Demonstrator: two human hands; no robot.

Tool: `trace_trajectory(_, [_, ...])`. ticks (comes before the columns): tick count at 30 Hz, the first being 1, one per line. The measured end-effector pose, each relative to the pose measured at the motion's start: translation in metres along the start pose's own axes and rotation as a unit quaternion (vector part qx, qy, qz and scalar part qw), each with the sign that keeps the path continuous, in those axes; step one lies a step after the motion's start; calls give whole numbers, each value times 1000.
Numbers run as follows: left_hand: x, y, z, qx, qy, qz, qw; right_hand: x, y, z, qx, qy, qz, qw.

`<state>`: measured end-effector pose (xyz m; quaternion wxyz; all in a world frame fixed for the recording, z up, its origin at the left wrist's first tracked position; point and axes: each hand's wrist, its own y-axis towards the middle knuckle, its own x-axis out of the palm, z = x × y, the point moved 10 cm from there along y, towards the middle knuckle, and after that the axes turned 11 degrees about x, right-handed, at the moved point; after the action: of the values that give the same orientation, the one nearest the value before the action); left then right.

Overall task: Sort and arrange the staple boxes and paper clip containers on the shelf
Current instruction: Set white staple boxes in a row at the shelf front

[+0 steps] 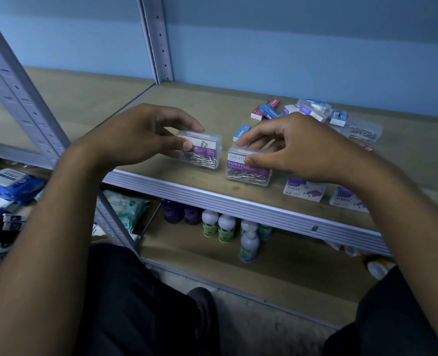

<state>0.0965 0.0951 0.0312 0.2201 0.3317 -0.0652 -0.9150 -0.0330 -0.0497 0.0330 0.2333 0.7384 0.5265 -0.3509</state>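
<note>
Two clear paper clip containers with purple labels stand side by side near the front edge of the wooden shelf. My left hand pinches the left container by its top and front. My right hand grips the right container the same way. Both containers rest on the shelf board. Two white and purple staple boxes lie flat to the right, under my right forearm. Behind lies a loose heap of small blue, red and white staple boxes and another clear clip container.
A grey metal upright stands at the shelf's back left, and another crosses at the left. The lower shelf holds small bottles. Wipe packs lie at the far left. My knees are below.
</note>
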Motion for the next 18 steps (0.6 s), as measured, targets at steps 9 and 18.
trace_trajectory(9, [2, -3, -15, -39, 16, -33, 999, 2, -4, -1, 1, -21, -1, 1000])
trace_trajectory(18, [-2, -2, -2, -24, 62, -8, 998, -4, -6, 4, 0, -21, 21, 1000])
